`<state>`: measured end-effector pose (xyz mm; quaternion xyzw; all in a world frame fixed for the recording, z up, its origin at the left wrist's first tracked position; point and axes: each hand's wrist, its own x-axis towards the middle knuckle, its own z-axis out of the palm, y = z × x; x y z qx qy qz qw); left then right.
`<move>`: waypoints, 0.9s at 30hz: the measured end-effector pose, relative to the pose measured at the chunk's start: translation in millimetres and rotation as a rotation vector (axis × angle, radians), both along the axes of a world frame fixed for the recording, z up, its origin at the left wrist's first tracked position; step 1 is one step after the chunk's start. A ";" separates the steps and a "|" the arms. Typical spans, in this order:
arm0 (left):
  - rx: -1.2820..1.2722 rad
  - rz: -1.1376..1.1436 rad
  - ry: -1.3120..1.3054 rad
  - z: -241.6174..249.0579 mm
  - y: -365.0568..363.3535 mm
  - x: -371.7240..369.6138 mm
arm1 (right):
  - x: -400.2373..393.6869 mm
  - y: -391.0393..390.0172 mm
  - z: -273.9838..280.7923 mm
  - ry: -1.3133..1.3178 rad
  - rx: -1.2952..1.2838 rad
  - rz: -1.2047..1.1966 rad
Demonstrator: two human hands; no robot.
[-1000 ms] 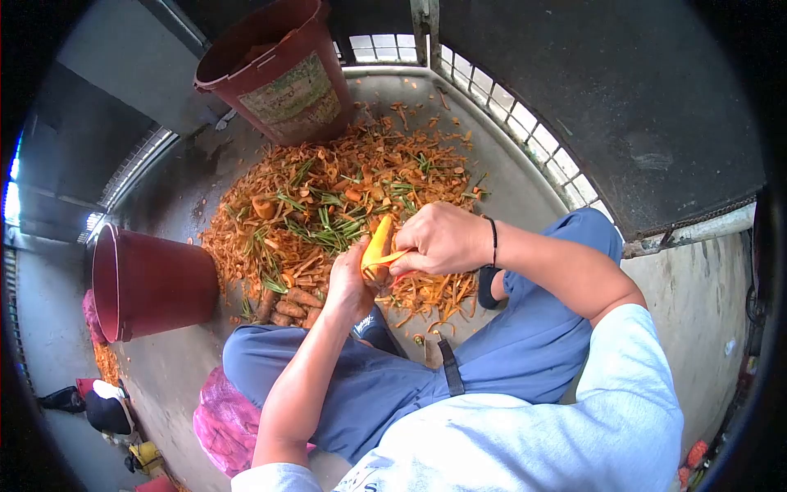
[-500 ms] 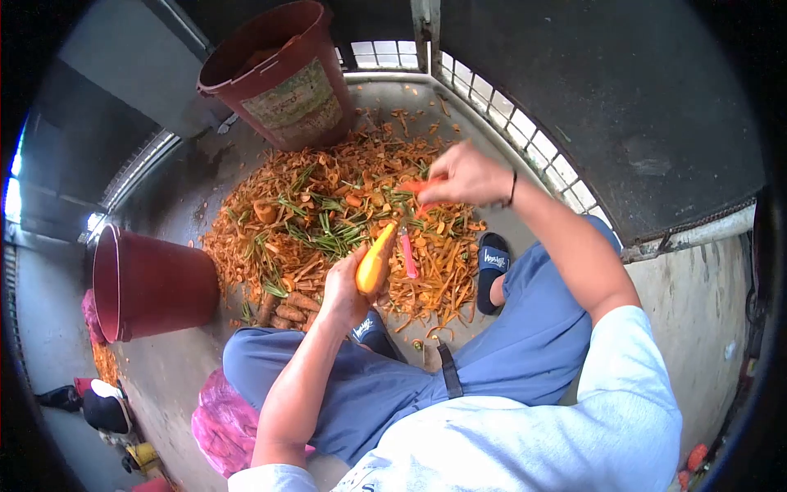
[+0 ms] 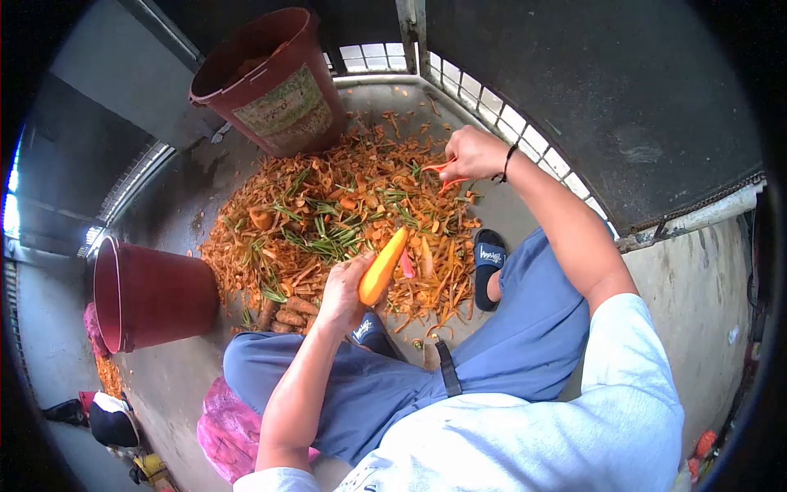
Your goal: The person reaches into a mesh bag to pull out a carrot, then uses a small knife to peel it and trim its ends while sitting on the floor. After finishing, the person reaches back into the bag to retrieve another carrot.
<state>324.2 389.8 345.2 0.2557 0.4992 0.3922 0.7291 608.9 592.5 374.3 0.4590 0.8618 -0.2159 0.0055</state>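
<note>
A bright orange, peeled-looking carrot point(image 3: 382, 269) points up and away in my left hand point(image 3: 347, 289), whose fingers wrap its thick end. Up and to the right of it, my right hand point(image 3: 473, 156) grips an orange peeler point(image 3: 447, 170), held apart from the carrot above the peelings. Beyond and beneath both hands spreads a large heap of peelings point(image 3: 270, 197) mixed with green stalk pieces. A pink-handled tool point(image 3: 407, 264) lies on the heap just right of the carrot. Several unpeeled carrots point(image 3: 291, 316) rest at the heap's near left edge.
A dark red bucket point(image 3: 156, 293) lies tilted at the left. Another red bucket point(image 3: 283, 98), with orange pieces inside, stands behind the heap. A pink bag point(image 3: 229, 430) is beside my left knee. A slippered foot point(image 3: 490, 271) is right of the heap, near the barred wall.
The peeler in my right hand has moved slightly right and up, away from the carrot. The carrot has turned in my left hand and shows more bright orange surface.
</note>
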 end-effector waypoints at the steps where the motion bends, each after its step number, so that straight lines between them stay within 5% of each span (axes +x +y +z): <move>1: 0.004 0.002 0.000 -0.6 1.7 1.3 | -1.1 -2.2 -1.5 0.000 0.004 0.002; 7: -0.134 0.104 -0.151 -24.4 13.5 -7.4 | -54.7 -93.4 20.1 0.419 -0.052 0.322; 8: -0.140 0.043 -0.337 -36.4 14.7 -17.8 | -62.6 -105.7 13.4 0.472 -0.053 0.372; 11: -0.168 0.246 -0.076 -13.1 12.2 9.2 | -74.7 -123.8 15.0 0.516 0.017 0.388; 17: -0.067 0.129 -0.038 -8.8 6.4 5.9 | -67.5 -107.1 21.0 0.617 -0.101 0.392; 22: -0.009 -0.016 -0.169 -1.0 -2.9 -7.9 | -17.5 -20.3 -12.0 0.124 0.041 0.062; 25: -0.037 0.024 -0.117 -2.2 1.5 -6.2 | -5.6 -7.2 -15.9 0.299 0.172 -0.118; 27: -0.104 0.076 -0.147 -7.5 5.7 -7.8 | -17.7 -23.3 -2.5 0.349 -0.012 -0.138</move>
